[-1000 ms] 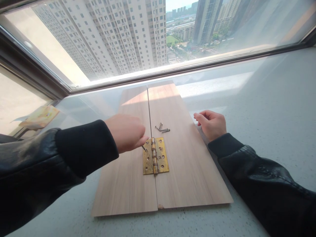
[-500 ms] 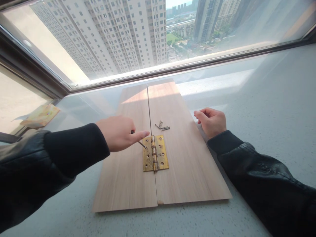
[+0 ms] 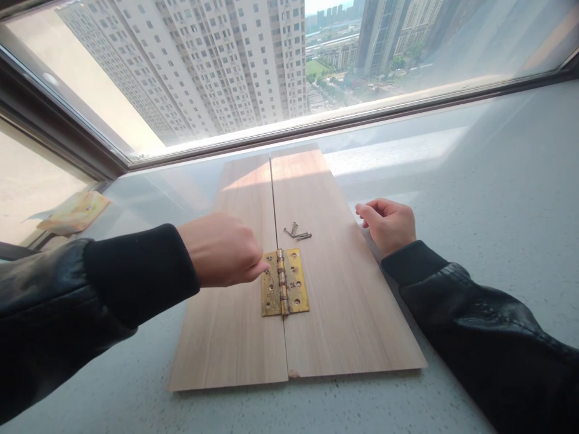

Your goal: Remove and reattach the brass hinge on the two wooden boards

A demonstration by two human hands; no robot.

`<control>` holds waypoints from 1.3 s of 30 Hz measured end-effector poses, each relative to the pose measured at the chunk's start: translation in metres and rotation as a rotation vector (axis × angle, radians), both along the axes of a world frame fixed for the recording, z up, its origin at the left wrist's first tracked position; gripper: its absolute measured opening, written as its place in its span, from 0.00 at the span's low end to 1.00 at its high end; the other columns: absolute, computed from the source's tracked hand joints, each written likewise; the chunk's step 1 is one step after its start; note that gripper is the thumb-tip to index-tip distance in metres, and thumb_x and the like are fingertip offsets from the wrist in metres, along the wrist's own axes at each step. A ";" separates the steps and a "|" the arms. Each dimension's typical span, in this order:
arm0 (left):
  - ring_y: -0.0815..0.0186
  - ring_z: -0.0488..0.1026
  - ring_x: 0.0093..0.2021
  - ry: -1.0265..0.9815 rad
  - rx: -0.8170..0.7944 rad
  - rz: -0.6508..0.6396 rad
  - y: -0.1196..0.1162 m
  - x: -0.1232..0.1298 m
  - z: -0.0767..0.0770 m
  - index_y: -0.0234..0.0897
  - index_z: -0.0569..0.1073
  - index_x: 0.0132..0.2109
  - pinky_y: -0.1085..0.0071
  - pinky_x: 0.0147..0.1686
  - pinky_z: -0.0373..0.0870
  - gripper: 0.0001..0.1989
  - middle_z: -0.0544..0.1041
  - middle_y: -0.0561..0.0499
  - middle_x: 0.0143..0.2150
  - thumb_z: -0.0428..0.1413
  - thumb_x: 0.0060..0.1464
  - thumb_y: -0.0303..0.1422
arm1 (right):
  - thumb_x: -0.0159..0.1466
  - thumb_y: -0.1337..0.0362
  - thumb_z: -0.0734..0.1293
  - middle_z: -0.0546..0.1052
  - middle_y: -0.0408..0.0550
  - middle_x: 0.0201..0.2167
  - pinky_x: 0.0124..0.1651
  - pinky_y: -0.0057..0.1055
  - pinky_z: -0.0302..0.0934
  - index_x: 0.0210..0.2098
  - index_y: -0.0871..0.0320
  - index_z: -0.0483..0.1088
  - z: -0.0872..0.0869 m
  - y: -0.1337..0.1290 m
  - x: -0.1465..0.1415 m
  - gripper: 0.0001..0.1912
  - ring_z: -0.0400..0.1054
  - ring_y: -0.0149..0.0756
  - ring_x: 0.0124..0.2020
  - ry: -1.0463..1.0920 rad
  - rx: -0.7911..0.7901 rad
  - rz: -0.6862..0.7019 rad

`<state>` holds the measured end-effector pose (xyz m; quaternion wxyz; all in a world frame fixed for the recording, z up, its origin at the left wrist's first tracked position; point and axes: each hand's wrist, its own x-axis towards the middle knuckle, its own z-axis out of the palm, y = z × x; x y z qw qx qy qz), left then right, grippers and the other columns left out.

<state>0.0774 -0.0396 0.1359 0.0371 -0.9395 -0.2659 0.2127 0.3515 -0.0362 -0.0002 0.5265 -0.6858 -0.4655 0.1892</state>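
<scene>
My left hand [image 3: 226, 250] is closed around a screwdriver over the left board [image 3: 235, 349], its thumb side at the hinge. The hand hides the handle and nearly all of the shaft. A worn brass hinge [image 3: 298, 295] lies flat across the seam, one leaf on each of two pale wooden boards. Several loose screws [image 3: 304, 235] rest above it on the right board [image 3: 344, 313]. Beside that board's right edge, my right hand [image 3: 389, 226] is curled into a loose fist, with nothing visible in it.
Under the boards is a pale speckled sill [image 3: 479, 199]. A dark window frame [image 3: 325, 125] runs along the back, with tall buildings outside. A yellowish packet [image 3: 79, 212] lies at the far left. The right board has a chipped corner at the seam.
My left hand has rotated, its thumb swinging down and its knuckles turning over, so the screwdriver shaft is now covered. My right hand, the screws and the boards have stayed nearly still.
</scene>
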 end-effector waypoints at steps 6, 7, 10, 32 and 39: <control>0.67 0.57 0.17 0.080 0.035 0.369 -0.009 0.008 0.011 0.37 0.64 0.18 0.68 0.19 0.48 0.29 0.68 0.47 0.18 0.40 0.60 0.49 | 0.54 0.60 0.68 0.68 0.40 0.13 0.25 0.31 0.55 0.16 0.56 0.68 -0.002 0.000 0.002 0.12 0.61 0.31 0.18 -0.009 0.004 0.022; 0.66 0.58 0.17 0.080 0.006 0.456 -0.010 0.009 0.013 0.38 0.63 0.17 0.68 0.18 0.50 0.30 0.68 0.47 0.17 0.39 0.60 0.52 | 0.54 0.60 0.68 0.68 0.40 0.12 0.25 0.31 0.55 0.16 0.56 0.68 -0.002 0.000 0.002 0.12 0.61 0.31 0.18 -0.011 0.005 0.025; 0.67 0.60 0.15 0.055 -0.070 0.605 -0.010 0.012 0.014 0.37 0.62 0.14 0.69 0.19 0.55 0.35 0.68 0.47 0.13 0.36 0.60 0.54 | 0.54 0.59 0.67 0.68 0.40 0.13 0.25 0.31 0.55 0.17 0.56 0.68 -0.004 0.001 0.004 0.12 0.61 0.31 0.18 -0.016 0.009 0.031; 0.67 0.62 0.20 0.073 0.112 0.287 -0.014 0.016 0.009 0.36 0.66 0.20 0.68 0.20 0.50 0.25 0.70 0.46 0.20 0.41 0.60 0.42 | 0.54 0.59 0.68 0.68 0.40 0.13 0.27 0.32 0.55 0.17 0.56 0.69 -0.004 0.001 0.003 0.12 0.61 0.31 0.18 -0.044 0.007 0.033; 0.68 0.59 0.16 0.021 -0.213 0.820 -0.007 0.012 0.006 0.37 0.61 0.16 0.68 0.22 0.55 0.28 0.66 0.48 0.15 0.40 0.57 0.49 | 0.54 0.59 0.68 0.68 0.40 0.13 0.27 0.32 0.55 0.17 0.56 0.69 -0.006 0.001 0.004 0.12 0.62 0.32 0.18 -0.041 0.012 0.031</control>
